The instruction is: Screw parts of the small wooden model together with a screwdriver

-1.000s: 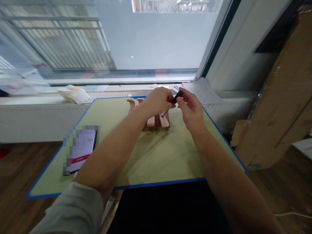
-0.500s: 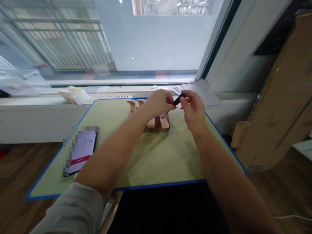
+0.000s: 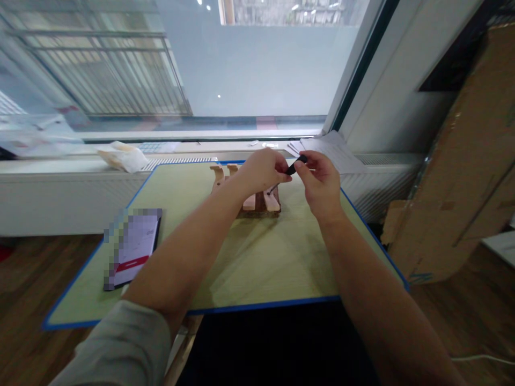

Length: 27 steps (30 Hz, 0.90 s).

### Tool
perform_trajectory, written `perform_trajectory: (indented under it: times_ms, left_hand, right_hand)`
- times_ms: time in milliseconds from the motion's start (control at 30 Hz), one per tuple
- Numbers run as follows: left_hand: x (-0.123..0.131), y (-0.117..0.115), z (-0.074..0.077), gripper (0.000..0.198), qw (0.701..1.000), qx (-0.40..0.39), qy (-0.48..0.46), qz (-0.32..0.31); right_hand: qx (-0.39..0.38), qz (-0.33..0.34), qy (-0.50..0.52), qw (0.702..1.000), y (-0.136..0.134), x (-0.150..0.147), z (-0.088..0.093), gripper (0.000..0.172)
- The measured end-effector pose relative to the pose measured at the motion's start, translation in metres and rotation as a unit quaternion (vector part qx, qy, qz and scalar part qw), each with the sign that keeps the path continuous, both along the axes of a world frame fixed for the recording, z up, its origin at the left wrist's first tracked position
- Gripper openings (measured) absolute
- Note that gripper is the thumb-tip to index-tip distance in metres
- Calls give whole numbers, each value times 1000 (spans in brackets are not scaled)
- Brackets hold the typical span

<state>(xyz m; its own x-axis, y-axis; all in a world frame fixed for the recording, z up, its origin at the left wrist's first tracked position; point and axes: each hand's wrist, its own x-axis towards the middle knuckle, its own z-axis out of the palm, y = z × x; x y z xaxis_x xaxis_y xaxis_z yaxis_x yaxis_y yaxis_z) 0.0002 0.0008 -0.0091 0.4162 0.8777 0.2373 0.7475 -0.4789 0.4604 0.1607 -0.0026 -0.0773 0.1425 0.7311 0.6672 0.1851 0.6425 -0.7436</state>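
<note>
A black-handled screwdriver slants down to the left, its thin shaft meeting a light wooden hook piece near a small dark spot. My right hand grips the upper end of the handle between thumb and fingers. Around the lower end of the handle, the fingers of my left hand are closed. Below them lies a wooden hook rack, a dark brown board with several pale curved hooks. My left hand and forearm hide part of its middle.
The rack rests on a pale table edged with blue tape. A tablet-like device, partly pixelated, lies at left. Papers and crumpled tissue are on the windowsill. Large cardboard stands at right.
My right thumb and fingers have shifted slightly on the screwdriver's handle. My left hand and the rack stay in nearly the same place.
</note>
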Motion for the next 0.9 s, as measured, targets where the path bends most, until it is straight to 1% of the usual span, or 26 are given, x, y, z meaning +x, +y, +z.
perform_trajectory:
  times_ms: [133,200,267,333,467,533,667,767,833,900]
  left_hand:
    - [-1,-4,7,20,999,-30,31,-31]
    - [-2,-5,10,21,997,-51,30,-50]
    - [-3,-5,9,22,996,-58,21,-64]
    - [-4,-3,5,20,997,-43,1,-63]
    - [-2,3,-2,21,999,-3,-20,-31]
    - [-1,4,-2,18,999,-5,-8,-33]
    - [0,1,2,19,997,-29,18,-63]
    - [0,0,2,18,996,-37,13,-78]
    - [-1,1,1,17,997,-29,-7,-76]
    - [-1,3,-2,18,998,-14,-21,-57]
  right_hand:
    - [-15,7,17,1000,-3,0,3,32]
    - [-21,24,19,999,-6,1,4,31]
    - [-22,37,23,999,-6,0,4,32]
    - [-20,37,26,999,-4,0,3,32]
    - [-22,32,32,999,1,-1,0,35]
    - [-25,32,33,999,1,-1,-1,35]
    - [-23,45,6,999,-4,-2,0,35]
    - [-20,60,5,998,-6,-2,0,35]
    - [-20,69,13,997,-5,-3,-1,34]
    - [-20,74,21,997,-3,-4,-2,34]
